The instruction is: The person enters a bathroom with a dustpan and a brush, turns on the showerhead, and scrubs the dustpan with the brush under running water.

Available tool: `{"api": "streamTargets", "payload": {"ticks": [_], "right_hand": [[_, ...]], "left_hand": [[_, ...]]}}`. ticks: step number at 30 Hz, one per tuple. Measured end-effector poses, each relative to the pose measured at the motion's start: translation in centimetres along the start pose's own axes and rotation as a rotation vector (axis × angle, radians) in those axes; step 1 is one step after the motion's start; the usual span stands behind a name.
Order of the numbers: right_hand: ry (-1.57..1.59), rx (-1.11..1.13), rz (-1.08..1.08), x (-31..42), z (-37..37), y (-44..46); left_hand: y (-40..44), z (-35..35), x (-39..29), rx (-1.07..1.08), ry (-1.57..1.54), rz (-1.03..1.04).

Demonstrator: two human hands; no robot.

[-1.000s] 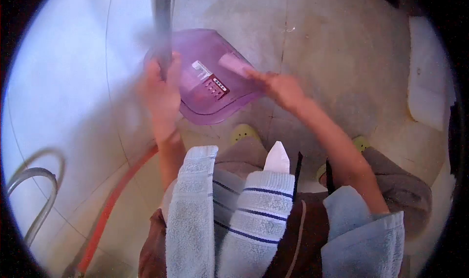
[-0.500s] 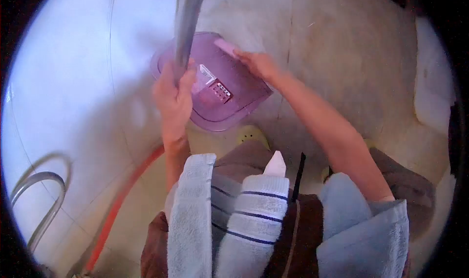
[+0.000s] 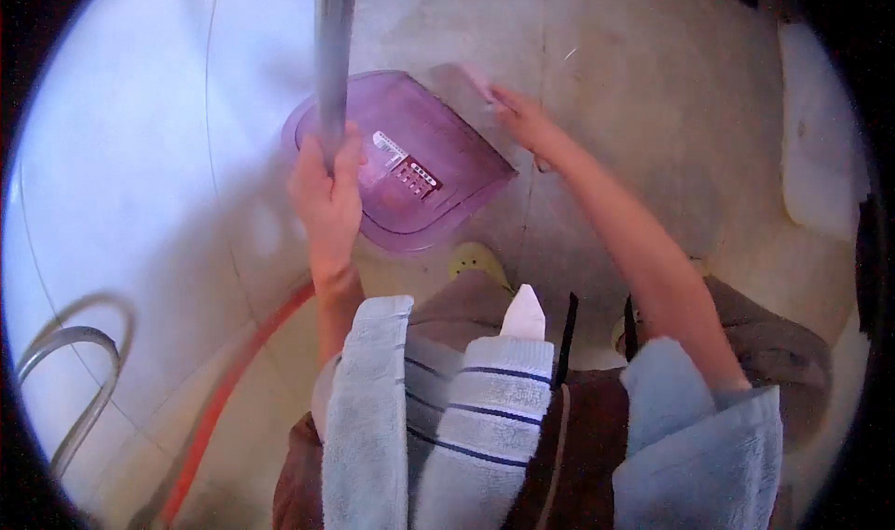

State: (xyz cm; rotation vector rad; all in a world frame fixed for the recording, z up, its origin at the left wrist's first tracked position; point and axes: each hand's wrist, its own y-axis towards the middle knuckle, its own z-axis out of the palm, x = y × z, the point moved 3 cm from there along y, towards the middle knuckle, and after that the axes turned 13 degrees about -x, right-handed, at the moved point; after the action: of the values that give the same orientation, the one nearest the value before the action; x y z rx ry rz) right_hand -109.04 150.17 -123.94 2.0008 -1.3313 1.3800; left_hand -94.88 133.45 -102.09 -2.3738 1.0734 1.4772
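Observation:
A purple dustpan (image 3: 401, 208) with a white and dark red label lies tilted over the floor, in front of me. My left hand (image 3: 326, 176) is closed around the grey metal pole (image 3: 334, 55), which rises at the pan's left side. Beyond the pan's open right edge, my right hand (image 3: 530, 124) grips a flat pinkish tool (image 3: 477, 82), blurred by motion. The tool is apart from the dustpan, and its exact shape is hard to make out.
A red hose (image 3: 219, 395) runs along the lower left, near a curved grey metal tube (image 3: 98, 344). A whitish panel (image 3: 820, 138) stands at the right. My yellow-green shoe (image 3: 477, 261) is on the tiled floor (image 3: 643, 55) below the pan.
Compared with half a second ago, my right hand and the flat tool have moved right, off the pan. The pole and my left hand have shifted slightly left.

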Motion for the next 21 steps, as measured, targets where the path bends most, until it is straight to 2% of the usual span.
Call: {"api": "streamTargets", "payload": {"ticks": [1, 3, 6, 9, 12, 13, 16, 17, 21], "right_hand": [[0.127, -0.019, 0.165, -0.8, -0.9, -1.6], [0.223, -0.125, 0.201, -2.7, -6.5, -4.1], [0.066, -0.125, 0.408, -2.5, -8.1, -5.7], [0.349, -0.066, 0.463, -2.1, -7.8, -6.8], [0.408, 0.016, 0.436, -1.0, -8.7, -8.0], [0.426, 0.034, 0.406, -0.8, -11.4, -8.0], [0.460, 0.016, 0.345, 4.3, -12.8, -7.7], [0.371, 0.053, 0.270, 4.9, -14.5, -5.6], [0.323, 0.116, 0.211, 7.3, -12.5, -5.4]], "left_hand": [[-0.1, -0.3, 0.3, -0.001, 0.000, 0.010], [-0.8, 1.3, -1.7, -0.016, -0.004, 0.025], [-0.1, 0.1, -1.8, -0.045, -0.001, -0.044], [0.8, -0.4, -4.2, -0.095, -0.123, -0.048], [1.5, 0.6, -7.4, -0.085, -0.091, -0.052], [1.0, 1.7, -9.2, -0.110, -0.082, -0.073], [3.6, 0.4, -10.7, -0.054, 0.114, -0.007], [2.6, 0.9, -10.2, -0.109, 0.029, -0.066], [3.0, 0.2, -9.9, -0.087, -0.037, -0.149]]}}
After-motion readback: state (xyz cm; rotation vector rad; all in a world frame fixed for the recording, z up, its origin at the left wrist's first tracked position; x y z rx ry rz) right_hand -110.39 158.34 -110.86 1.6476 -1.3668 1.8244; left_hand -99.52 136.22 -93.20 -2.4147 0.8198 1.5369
